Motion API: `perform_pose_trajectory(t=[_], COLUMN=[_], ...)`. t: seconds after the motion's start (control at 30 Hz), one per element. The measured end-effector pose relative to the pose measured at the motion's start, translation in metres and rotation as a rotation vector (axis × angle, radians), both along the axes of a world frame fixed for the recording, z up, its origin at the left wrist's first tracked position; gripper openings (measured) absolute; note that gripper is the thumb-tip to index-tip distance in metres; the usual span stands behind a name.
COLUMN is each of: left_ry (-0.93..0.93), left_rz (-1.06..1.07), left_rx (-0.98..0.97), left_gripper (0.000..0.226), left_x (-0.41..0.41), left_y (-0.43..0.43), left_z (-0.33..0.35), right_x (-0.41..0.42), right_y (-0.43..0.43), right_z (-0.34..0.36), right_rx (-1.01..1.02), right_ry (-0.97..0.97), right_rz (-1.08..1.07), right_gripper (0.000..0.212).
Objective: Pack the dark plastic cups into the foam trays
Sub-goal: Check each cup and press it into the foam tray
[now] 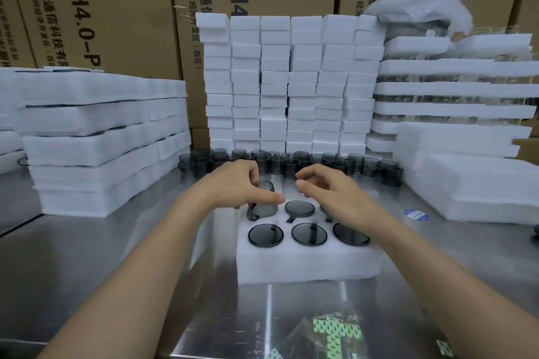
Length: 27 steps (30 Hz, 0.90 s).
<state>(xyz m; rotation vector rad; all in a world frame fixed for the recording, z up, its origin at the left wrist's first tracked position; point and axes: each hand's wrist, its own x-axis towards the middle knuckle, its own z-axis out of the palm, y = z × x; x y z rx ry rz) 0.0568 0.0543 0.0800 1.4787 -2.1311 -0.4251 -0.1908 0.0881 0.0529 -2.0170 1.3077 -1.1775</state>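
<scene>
Steel table (116,242), hemmed by stacked foam (291,81). Foam tray (306,265) at centre: front three pockets filled, back middle filled. Loose dark cups (288,167) ranked behind.

Left hand (233,183) pinching a cup (264,201), tilted, half into the back-left pocket. Right hand (329,192) loosely curled over the back-right pocket, apparently empty.

Step, as judged: seating. Next: straighten, press flush.

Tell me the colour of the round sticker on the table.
Sticker: blue with white marks; head view.
</scene>
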Motion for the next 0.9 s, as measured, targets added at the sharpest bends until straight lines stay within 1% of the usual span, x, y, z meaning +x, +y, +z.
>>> perform_pose_trajectory(t=[0.13, 0.3, 0.37, 0.5, 0.6, 0.63, 0.73, 0.77, 0.83, 0.87, 0.9], left_ry=[-0.141, -0.212, -0.212, -0.17, -0.191, -0.212, -0.284, -0.269, -0.212, -0.231, -0.291], left_rz=[0.069, 0.043, 0.004, -0.094, -0.103, -0.089, -0.059, -0.071, -0.131, -0.171, -0.207], left_rx=[-0.106, -0.176, -0.152, -0.023, 0.042, 0.043, -0.019, -0.029, -0.005, 0.015, 0.039], left_gripper=[0.081, 0.08, 0.08, 0.08, 0.086, 0.088, 0.084, 0.086, 0.09, 0.09, 0.089], left_x=[-0.006, -0.006, -0.004, 0.003, 0.002, 0.001, -0.005, -0.008, -0.019, -0.027, -0.035], left_y=[-0.001, 0.0, -0.001, -0.004, -0.004, -0.004, 0.0, 0.002, 0.007, 0.009, 0.011], left_z=[-0.003, -0.003, -0.003, -0.001, -0.004, -0.005, -0.004, -0.004, -0.006, -0.009, -0.015], right_x=[0.001, 0.001, 0.001, 0.001, 0.002, 0.002, 0.002, 0.002, 0.002, 0.002, 0.001], right_y=[0.001, 0.002, 0.003, 0.005, 0.005, 0.005, 0.006, 0.006, 0.006, 0.006, 0.005], right_z=[0.001, 0.002, 0.001, 0.001, 0.002, 0.002, 0.003, 0.003, 0.003, 0.003, 0.002], right_rx=[-0.018, -0.029, -0.032, -0.034, -0.037, -0.04, -0.048, -0.05, -0.06, -0.064, -0.064], right_ry=[0.076, 0.12, 0.134, 0.145, 0.162, 0.17, 0.169, 0.165, 0.179, 0.197, 0.217], right_rz=[0.001, 0.003, 0.0, -0.002, -0.006, -0.008, -0.006, -0.001, 0.004, -0.003, -0.014], right_gripper=[0.012, 0.013, 0.013, 0.013, 0.011, 0.011, 0.01, 0.01, 0.01, 0.01, 0.011])
